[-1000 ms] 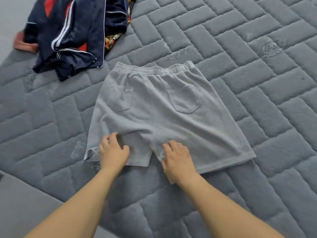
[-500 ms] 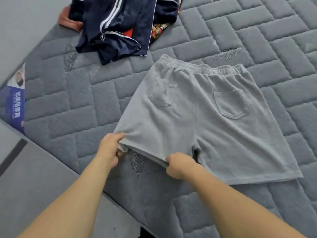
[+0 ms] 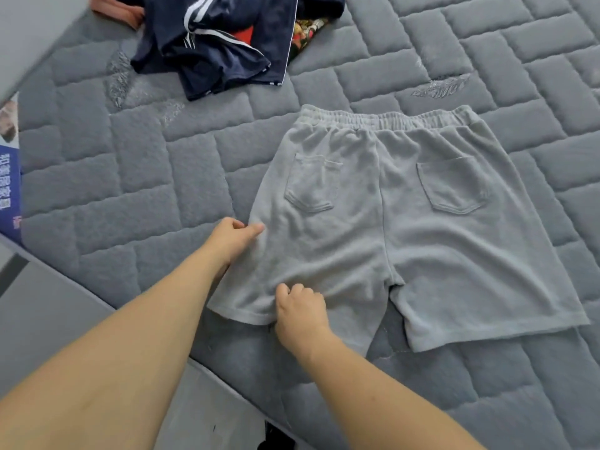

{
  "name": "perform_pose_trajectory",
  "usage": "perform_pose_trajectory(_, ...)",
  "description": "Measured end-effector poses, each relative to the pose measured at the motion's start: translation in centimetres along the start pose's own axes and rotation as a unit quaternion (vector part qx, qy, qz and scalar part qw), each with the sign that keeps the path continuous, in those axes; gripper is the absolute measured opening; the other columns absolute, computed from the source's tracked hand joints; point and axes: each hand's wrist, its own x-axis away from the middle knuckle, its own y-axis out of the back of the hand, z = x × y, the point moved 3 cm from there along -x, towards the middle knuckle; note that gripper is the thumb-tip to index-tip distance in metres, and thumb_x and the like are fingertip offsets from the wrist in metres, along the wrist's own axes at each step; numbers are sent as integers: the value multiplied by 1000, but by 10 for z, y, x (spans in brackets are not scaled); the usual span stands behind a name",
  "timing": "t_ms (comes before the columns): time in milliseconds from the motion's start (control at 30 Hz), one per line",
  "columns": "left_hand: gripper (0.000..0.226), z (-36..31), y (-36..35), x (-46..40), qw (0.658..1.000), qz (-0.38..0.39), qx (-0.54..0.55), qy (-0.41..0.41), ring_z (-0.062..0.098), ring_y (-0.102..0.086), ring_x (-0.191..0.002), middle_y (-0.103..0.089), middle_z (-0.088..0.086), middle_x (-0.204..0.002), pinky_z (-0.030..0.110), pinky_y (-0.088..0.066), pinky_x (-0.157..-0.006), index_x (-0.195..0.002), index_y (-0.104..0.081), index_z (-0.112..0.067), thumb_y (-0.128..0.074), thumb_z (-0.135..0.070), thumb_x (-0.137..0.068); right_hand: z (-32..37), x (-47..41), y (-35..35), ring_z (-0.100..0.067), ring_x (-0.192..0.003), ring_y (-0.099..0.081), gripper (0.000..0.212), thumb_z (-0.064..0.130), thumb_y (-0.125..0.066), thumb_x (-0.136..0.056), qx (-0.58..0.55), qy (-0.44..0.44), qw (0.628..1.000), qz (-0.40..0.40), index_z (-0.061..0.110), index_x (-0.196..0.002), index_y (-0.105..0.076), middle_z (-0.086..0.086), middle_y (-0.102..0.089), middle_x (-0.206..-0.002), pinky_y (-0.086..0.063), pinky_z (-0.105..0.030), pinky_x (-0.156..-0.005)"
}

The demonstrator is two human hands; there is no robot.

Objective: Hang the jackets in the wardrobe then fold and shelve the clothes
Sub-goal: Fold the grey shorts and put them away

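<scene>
Grey shorts (image 3: 406, 228) lie back side up on the quilted grey mattress (image 3: 130, 164), waistband away from me, two back pockets showing. My left hand (image 3: 232, 237) pinches the outer side edge of the shorts' left leg, about halfway up. Lower down, my right hand (image 3: 300, 313) grips the fabric at that leg's hem with curled fingers. The right leg lies flat and untouched.
A navy jacket with white stripes (image 3: 220, 40) lies crumpled at the top, with a patterned cloth (image 3: 305, 32) beside it and an orange-pink garment (image 3: 117, 11) at its left. The mattress edge runs diagonally at the lower left, with grey floor (image 3: 42, 319) beyond and a blue label (image 3: 9, 190).
My left hand has slid from the hem corner up the leg's side edge. My right hand has moved left along the hem. The lifted left leg now lies lower on the mattress.
</scene>
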Motion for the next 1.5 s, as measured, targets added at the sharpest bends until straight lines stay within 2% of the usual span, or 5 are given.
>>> perform_pose_trajectory(167, 3, -78, -14, 23, 995, 67, 77, -6, 24, -57, -67, -59, 11, -79, 32, -47, -62, -86, -56, -12, -56, -15, -85, -43, 16, 17, -36, -81, -60, 8, 6, -48, -84, -266, -32, 963, 19, 12, -90, -47, -13, -63, -93, -37, -33, -58)
perform_pose_trajectory(667, 10, -266, -391, 156, 920, 317, -134, -186, 22, -63, -70, -64, 11, -92, 33, -55, -63, -95, -47, -17, -41, -12, -88, -305, 172, -26, -27, -74, -56, 42, -14, -38, -83, -852, -386, 337, -102, 6, -116, -55, -15, -61, -89, -55, -38, -70)
perform_pose_trajectory(1067, 53, -273, -401, 97, 585, 103, -653, -469, 24, -9, -142, -16, -5, -155, 66, -20, -106, -137, -35, -42, -47, -21, -90, -401, 165, -23, -29, -108, -57, 31, 32, -50, -100, -634, -562, 415, -332, 8, -119, -57, -12, -61, -125, -39, -31, -80)
perform_pose_trajectory(1267, 13, -301, -405, 91, 601, 62, -569, -558, 32, -42, -122, -48, 2, -123, 69, -14, -111, -108, -51, -20, -41, -22, -101, -419, 167, -13, -36, -122, -49, 37, 20, -46, -98, -572, -659, 416, -256, 9, -133, -51, -14, -49, -139, -39, -38, -97)
perform_pose_trajectory(1500, 62, -341, -318, 17, 718, -46, -529, -451, 32, -14, -146, -22, 11, -156, 55, -3, -120, -148, -28, -17, -48, -27, -90, -376, 89, 58, -26, -129, -40, 47, 26, -51, -94, -267, -462, 778, -331, 18, -140, -43, -3, -45, -140, -27, -39, -109)
